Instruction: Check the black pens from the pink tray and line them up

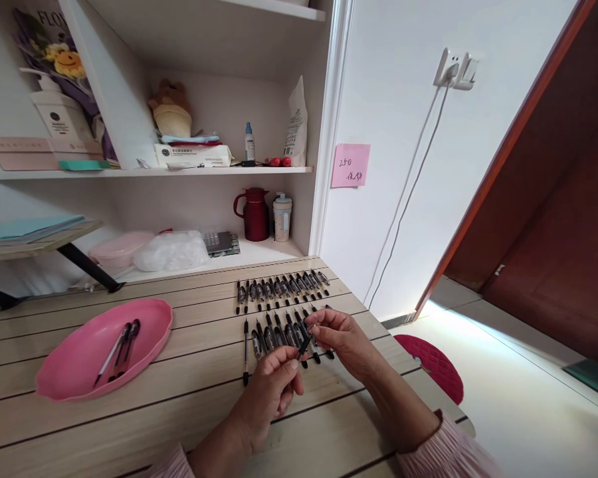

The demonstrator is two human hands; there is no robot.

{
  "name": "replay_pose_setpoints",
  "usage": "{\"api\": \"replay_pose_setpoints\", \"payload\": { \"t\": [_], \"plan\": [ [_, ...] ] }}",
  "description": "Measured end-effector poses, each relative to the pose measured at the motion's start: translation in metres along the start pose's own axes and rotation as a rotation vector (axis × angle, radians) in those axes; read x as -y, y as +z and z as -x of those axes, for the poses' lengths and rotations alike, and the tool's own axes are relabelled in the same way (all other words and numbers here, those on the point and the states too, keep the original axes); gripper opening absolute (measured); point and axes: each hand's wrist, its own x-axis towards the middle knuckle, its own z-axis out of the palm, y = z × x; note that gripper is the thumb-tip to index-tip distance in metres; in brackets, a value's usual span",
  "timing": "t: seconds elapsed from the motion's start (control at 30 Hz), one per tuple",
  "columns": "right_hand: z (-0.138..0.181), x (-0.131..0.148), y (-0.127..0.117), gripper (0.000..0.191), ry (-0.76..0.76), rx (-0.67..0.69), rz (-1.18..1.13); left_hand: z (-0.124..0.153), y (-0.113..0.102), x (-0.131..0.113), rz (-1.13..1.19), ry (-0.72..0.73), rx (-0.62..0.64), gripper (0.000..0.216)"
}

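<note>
A dark pen is held aslant between my two hands, above the near row on the table. My left hand pinches its lower end between thumb and fingers. At the upper end, the fingertips of my right hand close around the pen; fingers partly hide that end. Under and behind my hands lies a near row of black pens and clear caps, partly covered by the hands. Farther back runs a second row of pens and caps. One uncapped pen lies at the near row's left end.
A pink scalloped tray on the left holds several pens. The striped wooden table meets a shelf with a red jug, a cup and a plastic bag. A pink note is on the wall.
</note>
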Motion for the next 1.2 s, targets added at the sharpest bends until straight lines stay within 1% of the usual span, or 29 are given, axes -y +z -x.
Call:
{"api": "replay_pose_setpoints", "payload": {
  "t": [0.13, 0.23, 0.3, 0.43, 0.5, 0.57, 0.67, 0.8, 0.9, 1.07, 1.13, 1.2],
  "plan": [
    [0.001, -0.001, -0.004, 0.026, 0.081, 0.069, -0.022, 0.001, 0.0, -0.002, -0.006, 0.009, 0.013, 0.029],
    [0.001, -0.003, -0.005, 0.024, 0.086, 0.103, -0.007, 0.002, 0.0, -0.001, -0.019, 0.024, 0.025, 0.03],
    [0.001, -0.004, -0.005, 0.024, 0.078, 0.114, 0.024, 0.001, -0.001, 0.001, -0.044, 0.046, 0.009, 0.03],
    [-0.001, -0.006, -0.004, 0.024, 0.06, 0.088, 0.082, -0.003, -0.001, 0.007, -0.134, 0.125, -0.057, 0.031],
    [-0.001, -0.006, -0.004, 0.026, 0.05, 0.081, 0.088, -0.005, -0.002, 0.009, -0.17, 0.154, -0.059, 0.031],
    [0.0, -0.004, -0.004, 0.025, 0.053, 0.107, 0.082, -0.006, -0.002, 0.009, -0.192, 0.166, -0.051, 0.032],
    [0.002, -0.001, -0.003, 0.029, 0.063, 0.13, 0.049, -0.006, -0.002, 0.009, -0.208, 0.161, -0.038, 0.031],
    [0.001, -0.004, -0.001, 0.021, 0.013, 0.088, 0.051, -0.006, -0.003, 0.01, -0.215, 0.141, -0.032, 0.032],
    [0.0, -0.006, 0.0, 0.024, -0.02, 0.072, 0.078, -0.006, -0.002, 0.01, -0.212, 0.144, -0.036, 0.031],
    [0.001, -0.004, 0.001, 0.025, 0.011, 0.075, 0.046, -0.003, 0.0, 0.006, -0.204, 0.142, -0.043, 0.032],
    [0.002, -0.004, 0.002, 0.022, 0.005, 0.072, 0.043, -0.004, 0.001, 0.007, -0.194, 0.139, -0.042, 0.032],
    [0.002, -0.004, 0.003, 0.024, -0.005, 0.064, 0.061, -0.004, 0.001, 0.008, -0.183, 0.135, -0.043, 0.033]
  ]
}}
